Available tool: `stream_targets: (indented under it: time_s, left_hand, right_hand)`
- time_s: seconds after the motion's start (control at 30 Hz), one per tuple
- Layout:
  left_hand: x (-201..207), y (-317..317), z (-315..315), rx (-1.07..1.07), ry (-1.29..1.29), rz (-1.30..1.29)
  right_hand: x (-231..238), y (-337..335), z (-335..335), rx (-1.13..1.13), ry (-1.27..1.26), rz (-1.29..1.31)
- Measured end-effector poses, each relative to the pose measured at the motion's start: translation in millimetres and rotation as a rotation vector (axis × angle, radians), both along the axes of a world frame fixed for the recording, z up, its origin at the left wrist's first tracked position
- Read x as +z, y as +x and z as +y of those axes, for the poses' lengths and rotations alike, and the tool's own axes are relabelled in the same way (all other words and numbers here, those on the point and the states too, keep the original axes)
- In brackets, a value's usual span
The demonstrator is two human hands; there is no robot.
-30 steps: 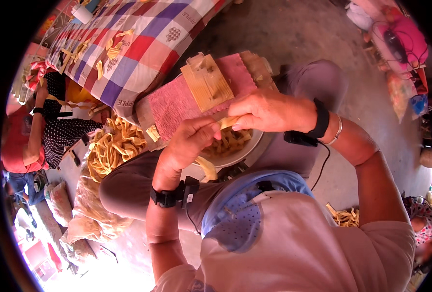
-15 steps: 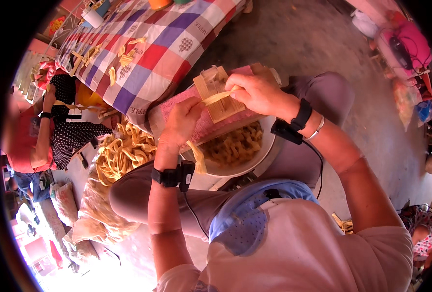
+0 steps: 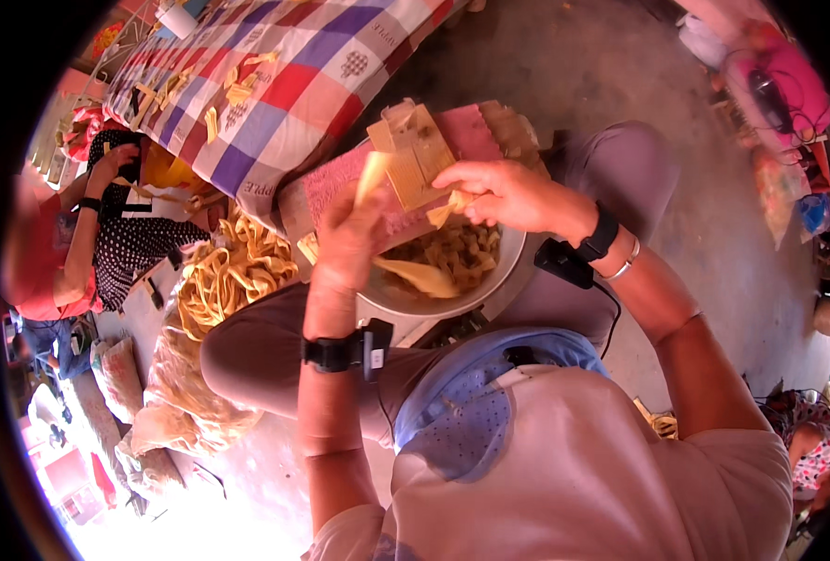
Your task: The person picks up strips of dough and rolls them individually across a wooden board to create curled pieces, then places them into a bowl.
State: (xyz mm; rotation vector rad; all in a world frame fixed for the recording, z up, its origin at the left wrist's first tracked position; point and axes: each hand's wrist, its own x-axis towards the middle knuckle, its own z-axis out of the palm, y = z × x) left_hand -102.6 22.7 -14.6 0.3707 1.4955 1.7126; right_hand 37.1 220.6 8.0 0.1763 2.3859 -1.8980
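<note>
My left hand (image 3: 347,241) is closed round a long, flat yellow strip (image 3: 424,277), which looks like tofu skin. Motion blurs the strip; one end sticks up past my fingers and its tail hangs over the basin. My right hand (image 3: 518,196) pinches a short yellow piece (image 3: 449,208), apparently a knot, between thumb and fingers. Just beyond both hands lies a wooden block (image 3: 413,157) on a pink cloth (image 3: 326,187) spread over a board. Below them, a pale basin (image 3: 519,271) holds many short yellow pieces (image 3: 476,254).
To the left, a heap of long yellow strips (image 3: 232,276) rests on a plastic sack (image 3: 186,383). More pieces lie on the checked tablecloth (image 3: 312,93). A co-worker in red (image 3: 45,252) sits at far left, handling a strip. My knees flank the basin.
The strip stretched between my hands is now apart: my right hand keeps a short piece, lower toward the basin. My left hand has the long remainder, which swings over the basin.
</note>
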Motion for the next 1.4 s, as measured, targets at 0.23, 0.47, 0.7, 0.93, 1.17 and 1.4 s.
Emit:
stream_targets:
  time_s: [0.23, 0.47, 0.7, 0.93, 1.17, 1.4]
  left_hand:
    - [5.7, 45.7, 22.9, -0.202, -0.082, 0.206]
    - [-1.1, 59.9, -3.9, -0.076, -0.101, 0.115]
    - [2.0, 65.5, -27.6, -0.27, -0.381, 0.229]
    - [26.2, 32.5, -19.7, -0.335, -0.32, 0.589]
    - [10.6, 86.2, -1.9, -0.082, 0.135, -0.322]
    - [13.7, 99.0, 1.9, -0.183, 0.185, -0.488]
  right_hand:
    - [12.9, 10.5, -19.8, 0.023, 0.234, 0.187]
    - [-10.9, 25.3, -30.0, 0.016, 0.388, 0.21]
    - [-7.6, 16.1, -60.7, -0.162, 0.768, 0.679]
    - [-31.1, 33.6, -47.9, 0.217, 0.206, 0.087]
    - [14.9, 23.7, -53.3, -0.169, -0.033, 0.15]
    - [-1.7, 34.9, -56.1, -0.339, 0.672, 0.329]
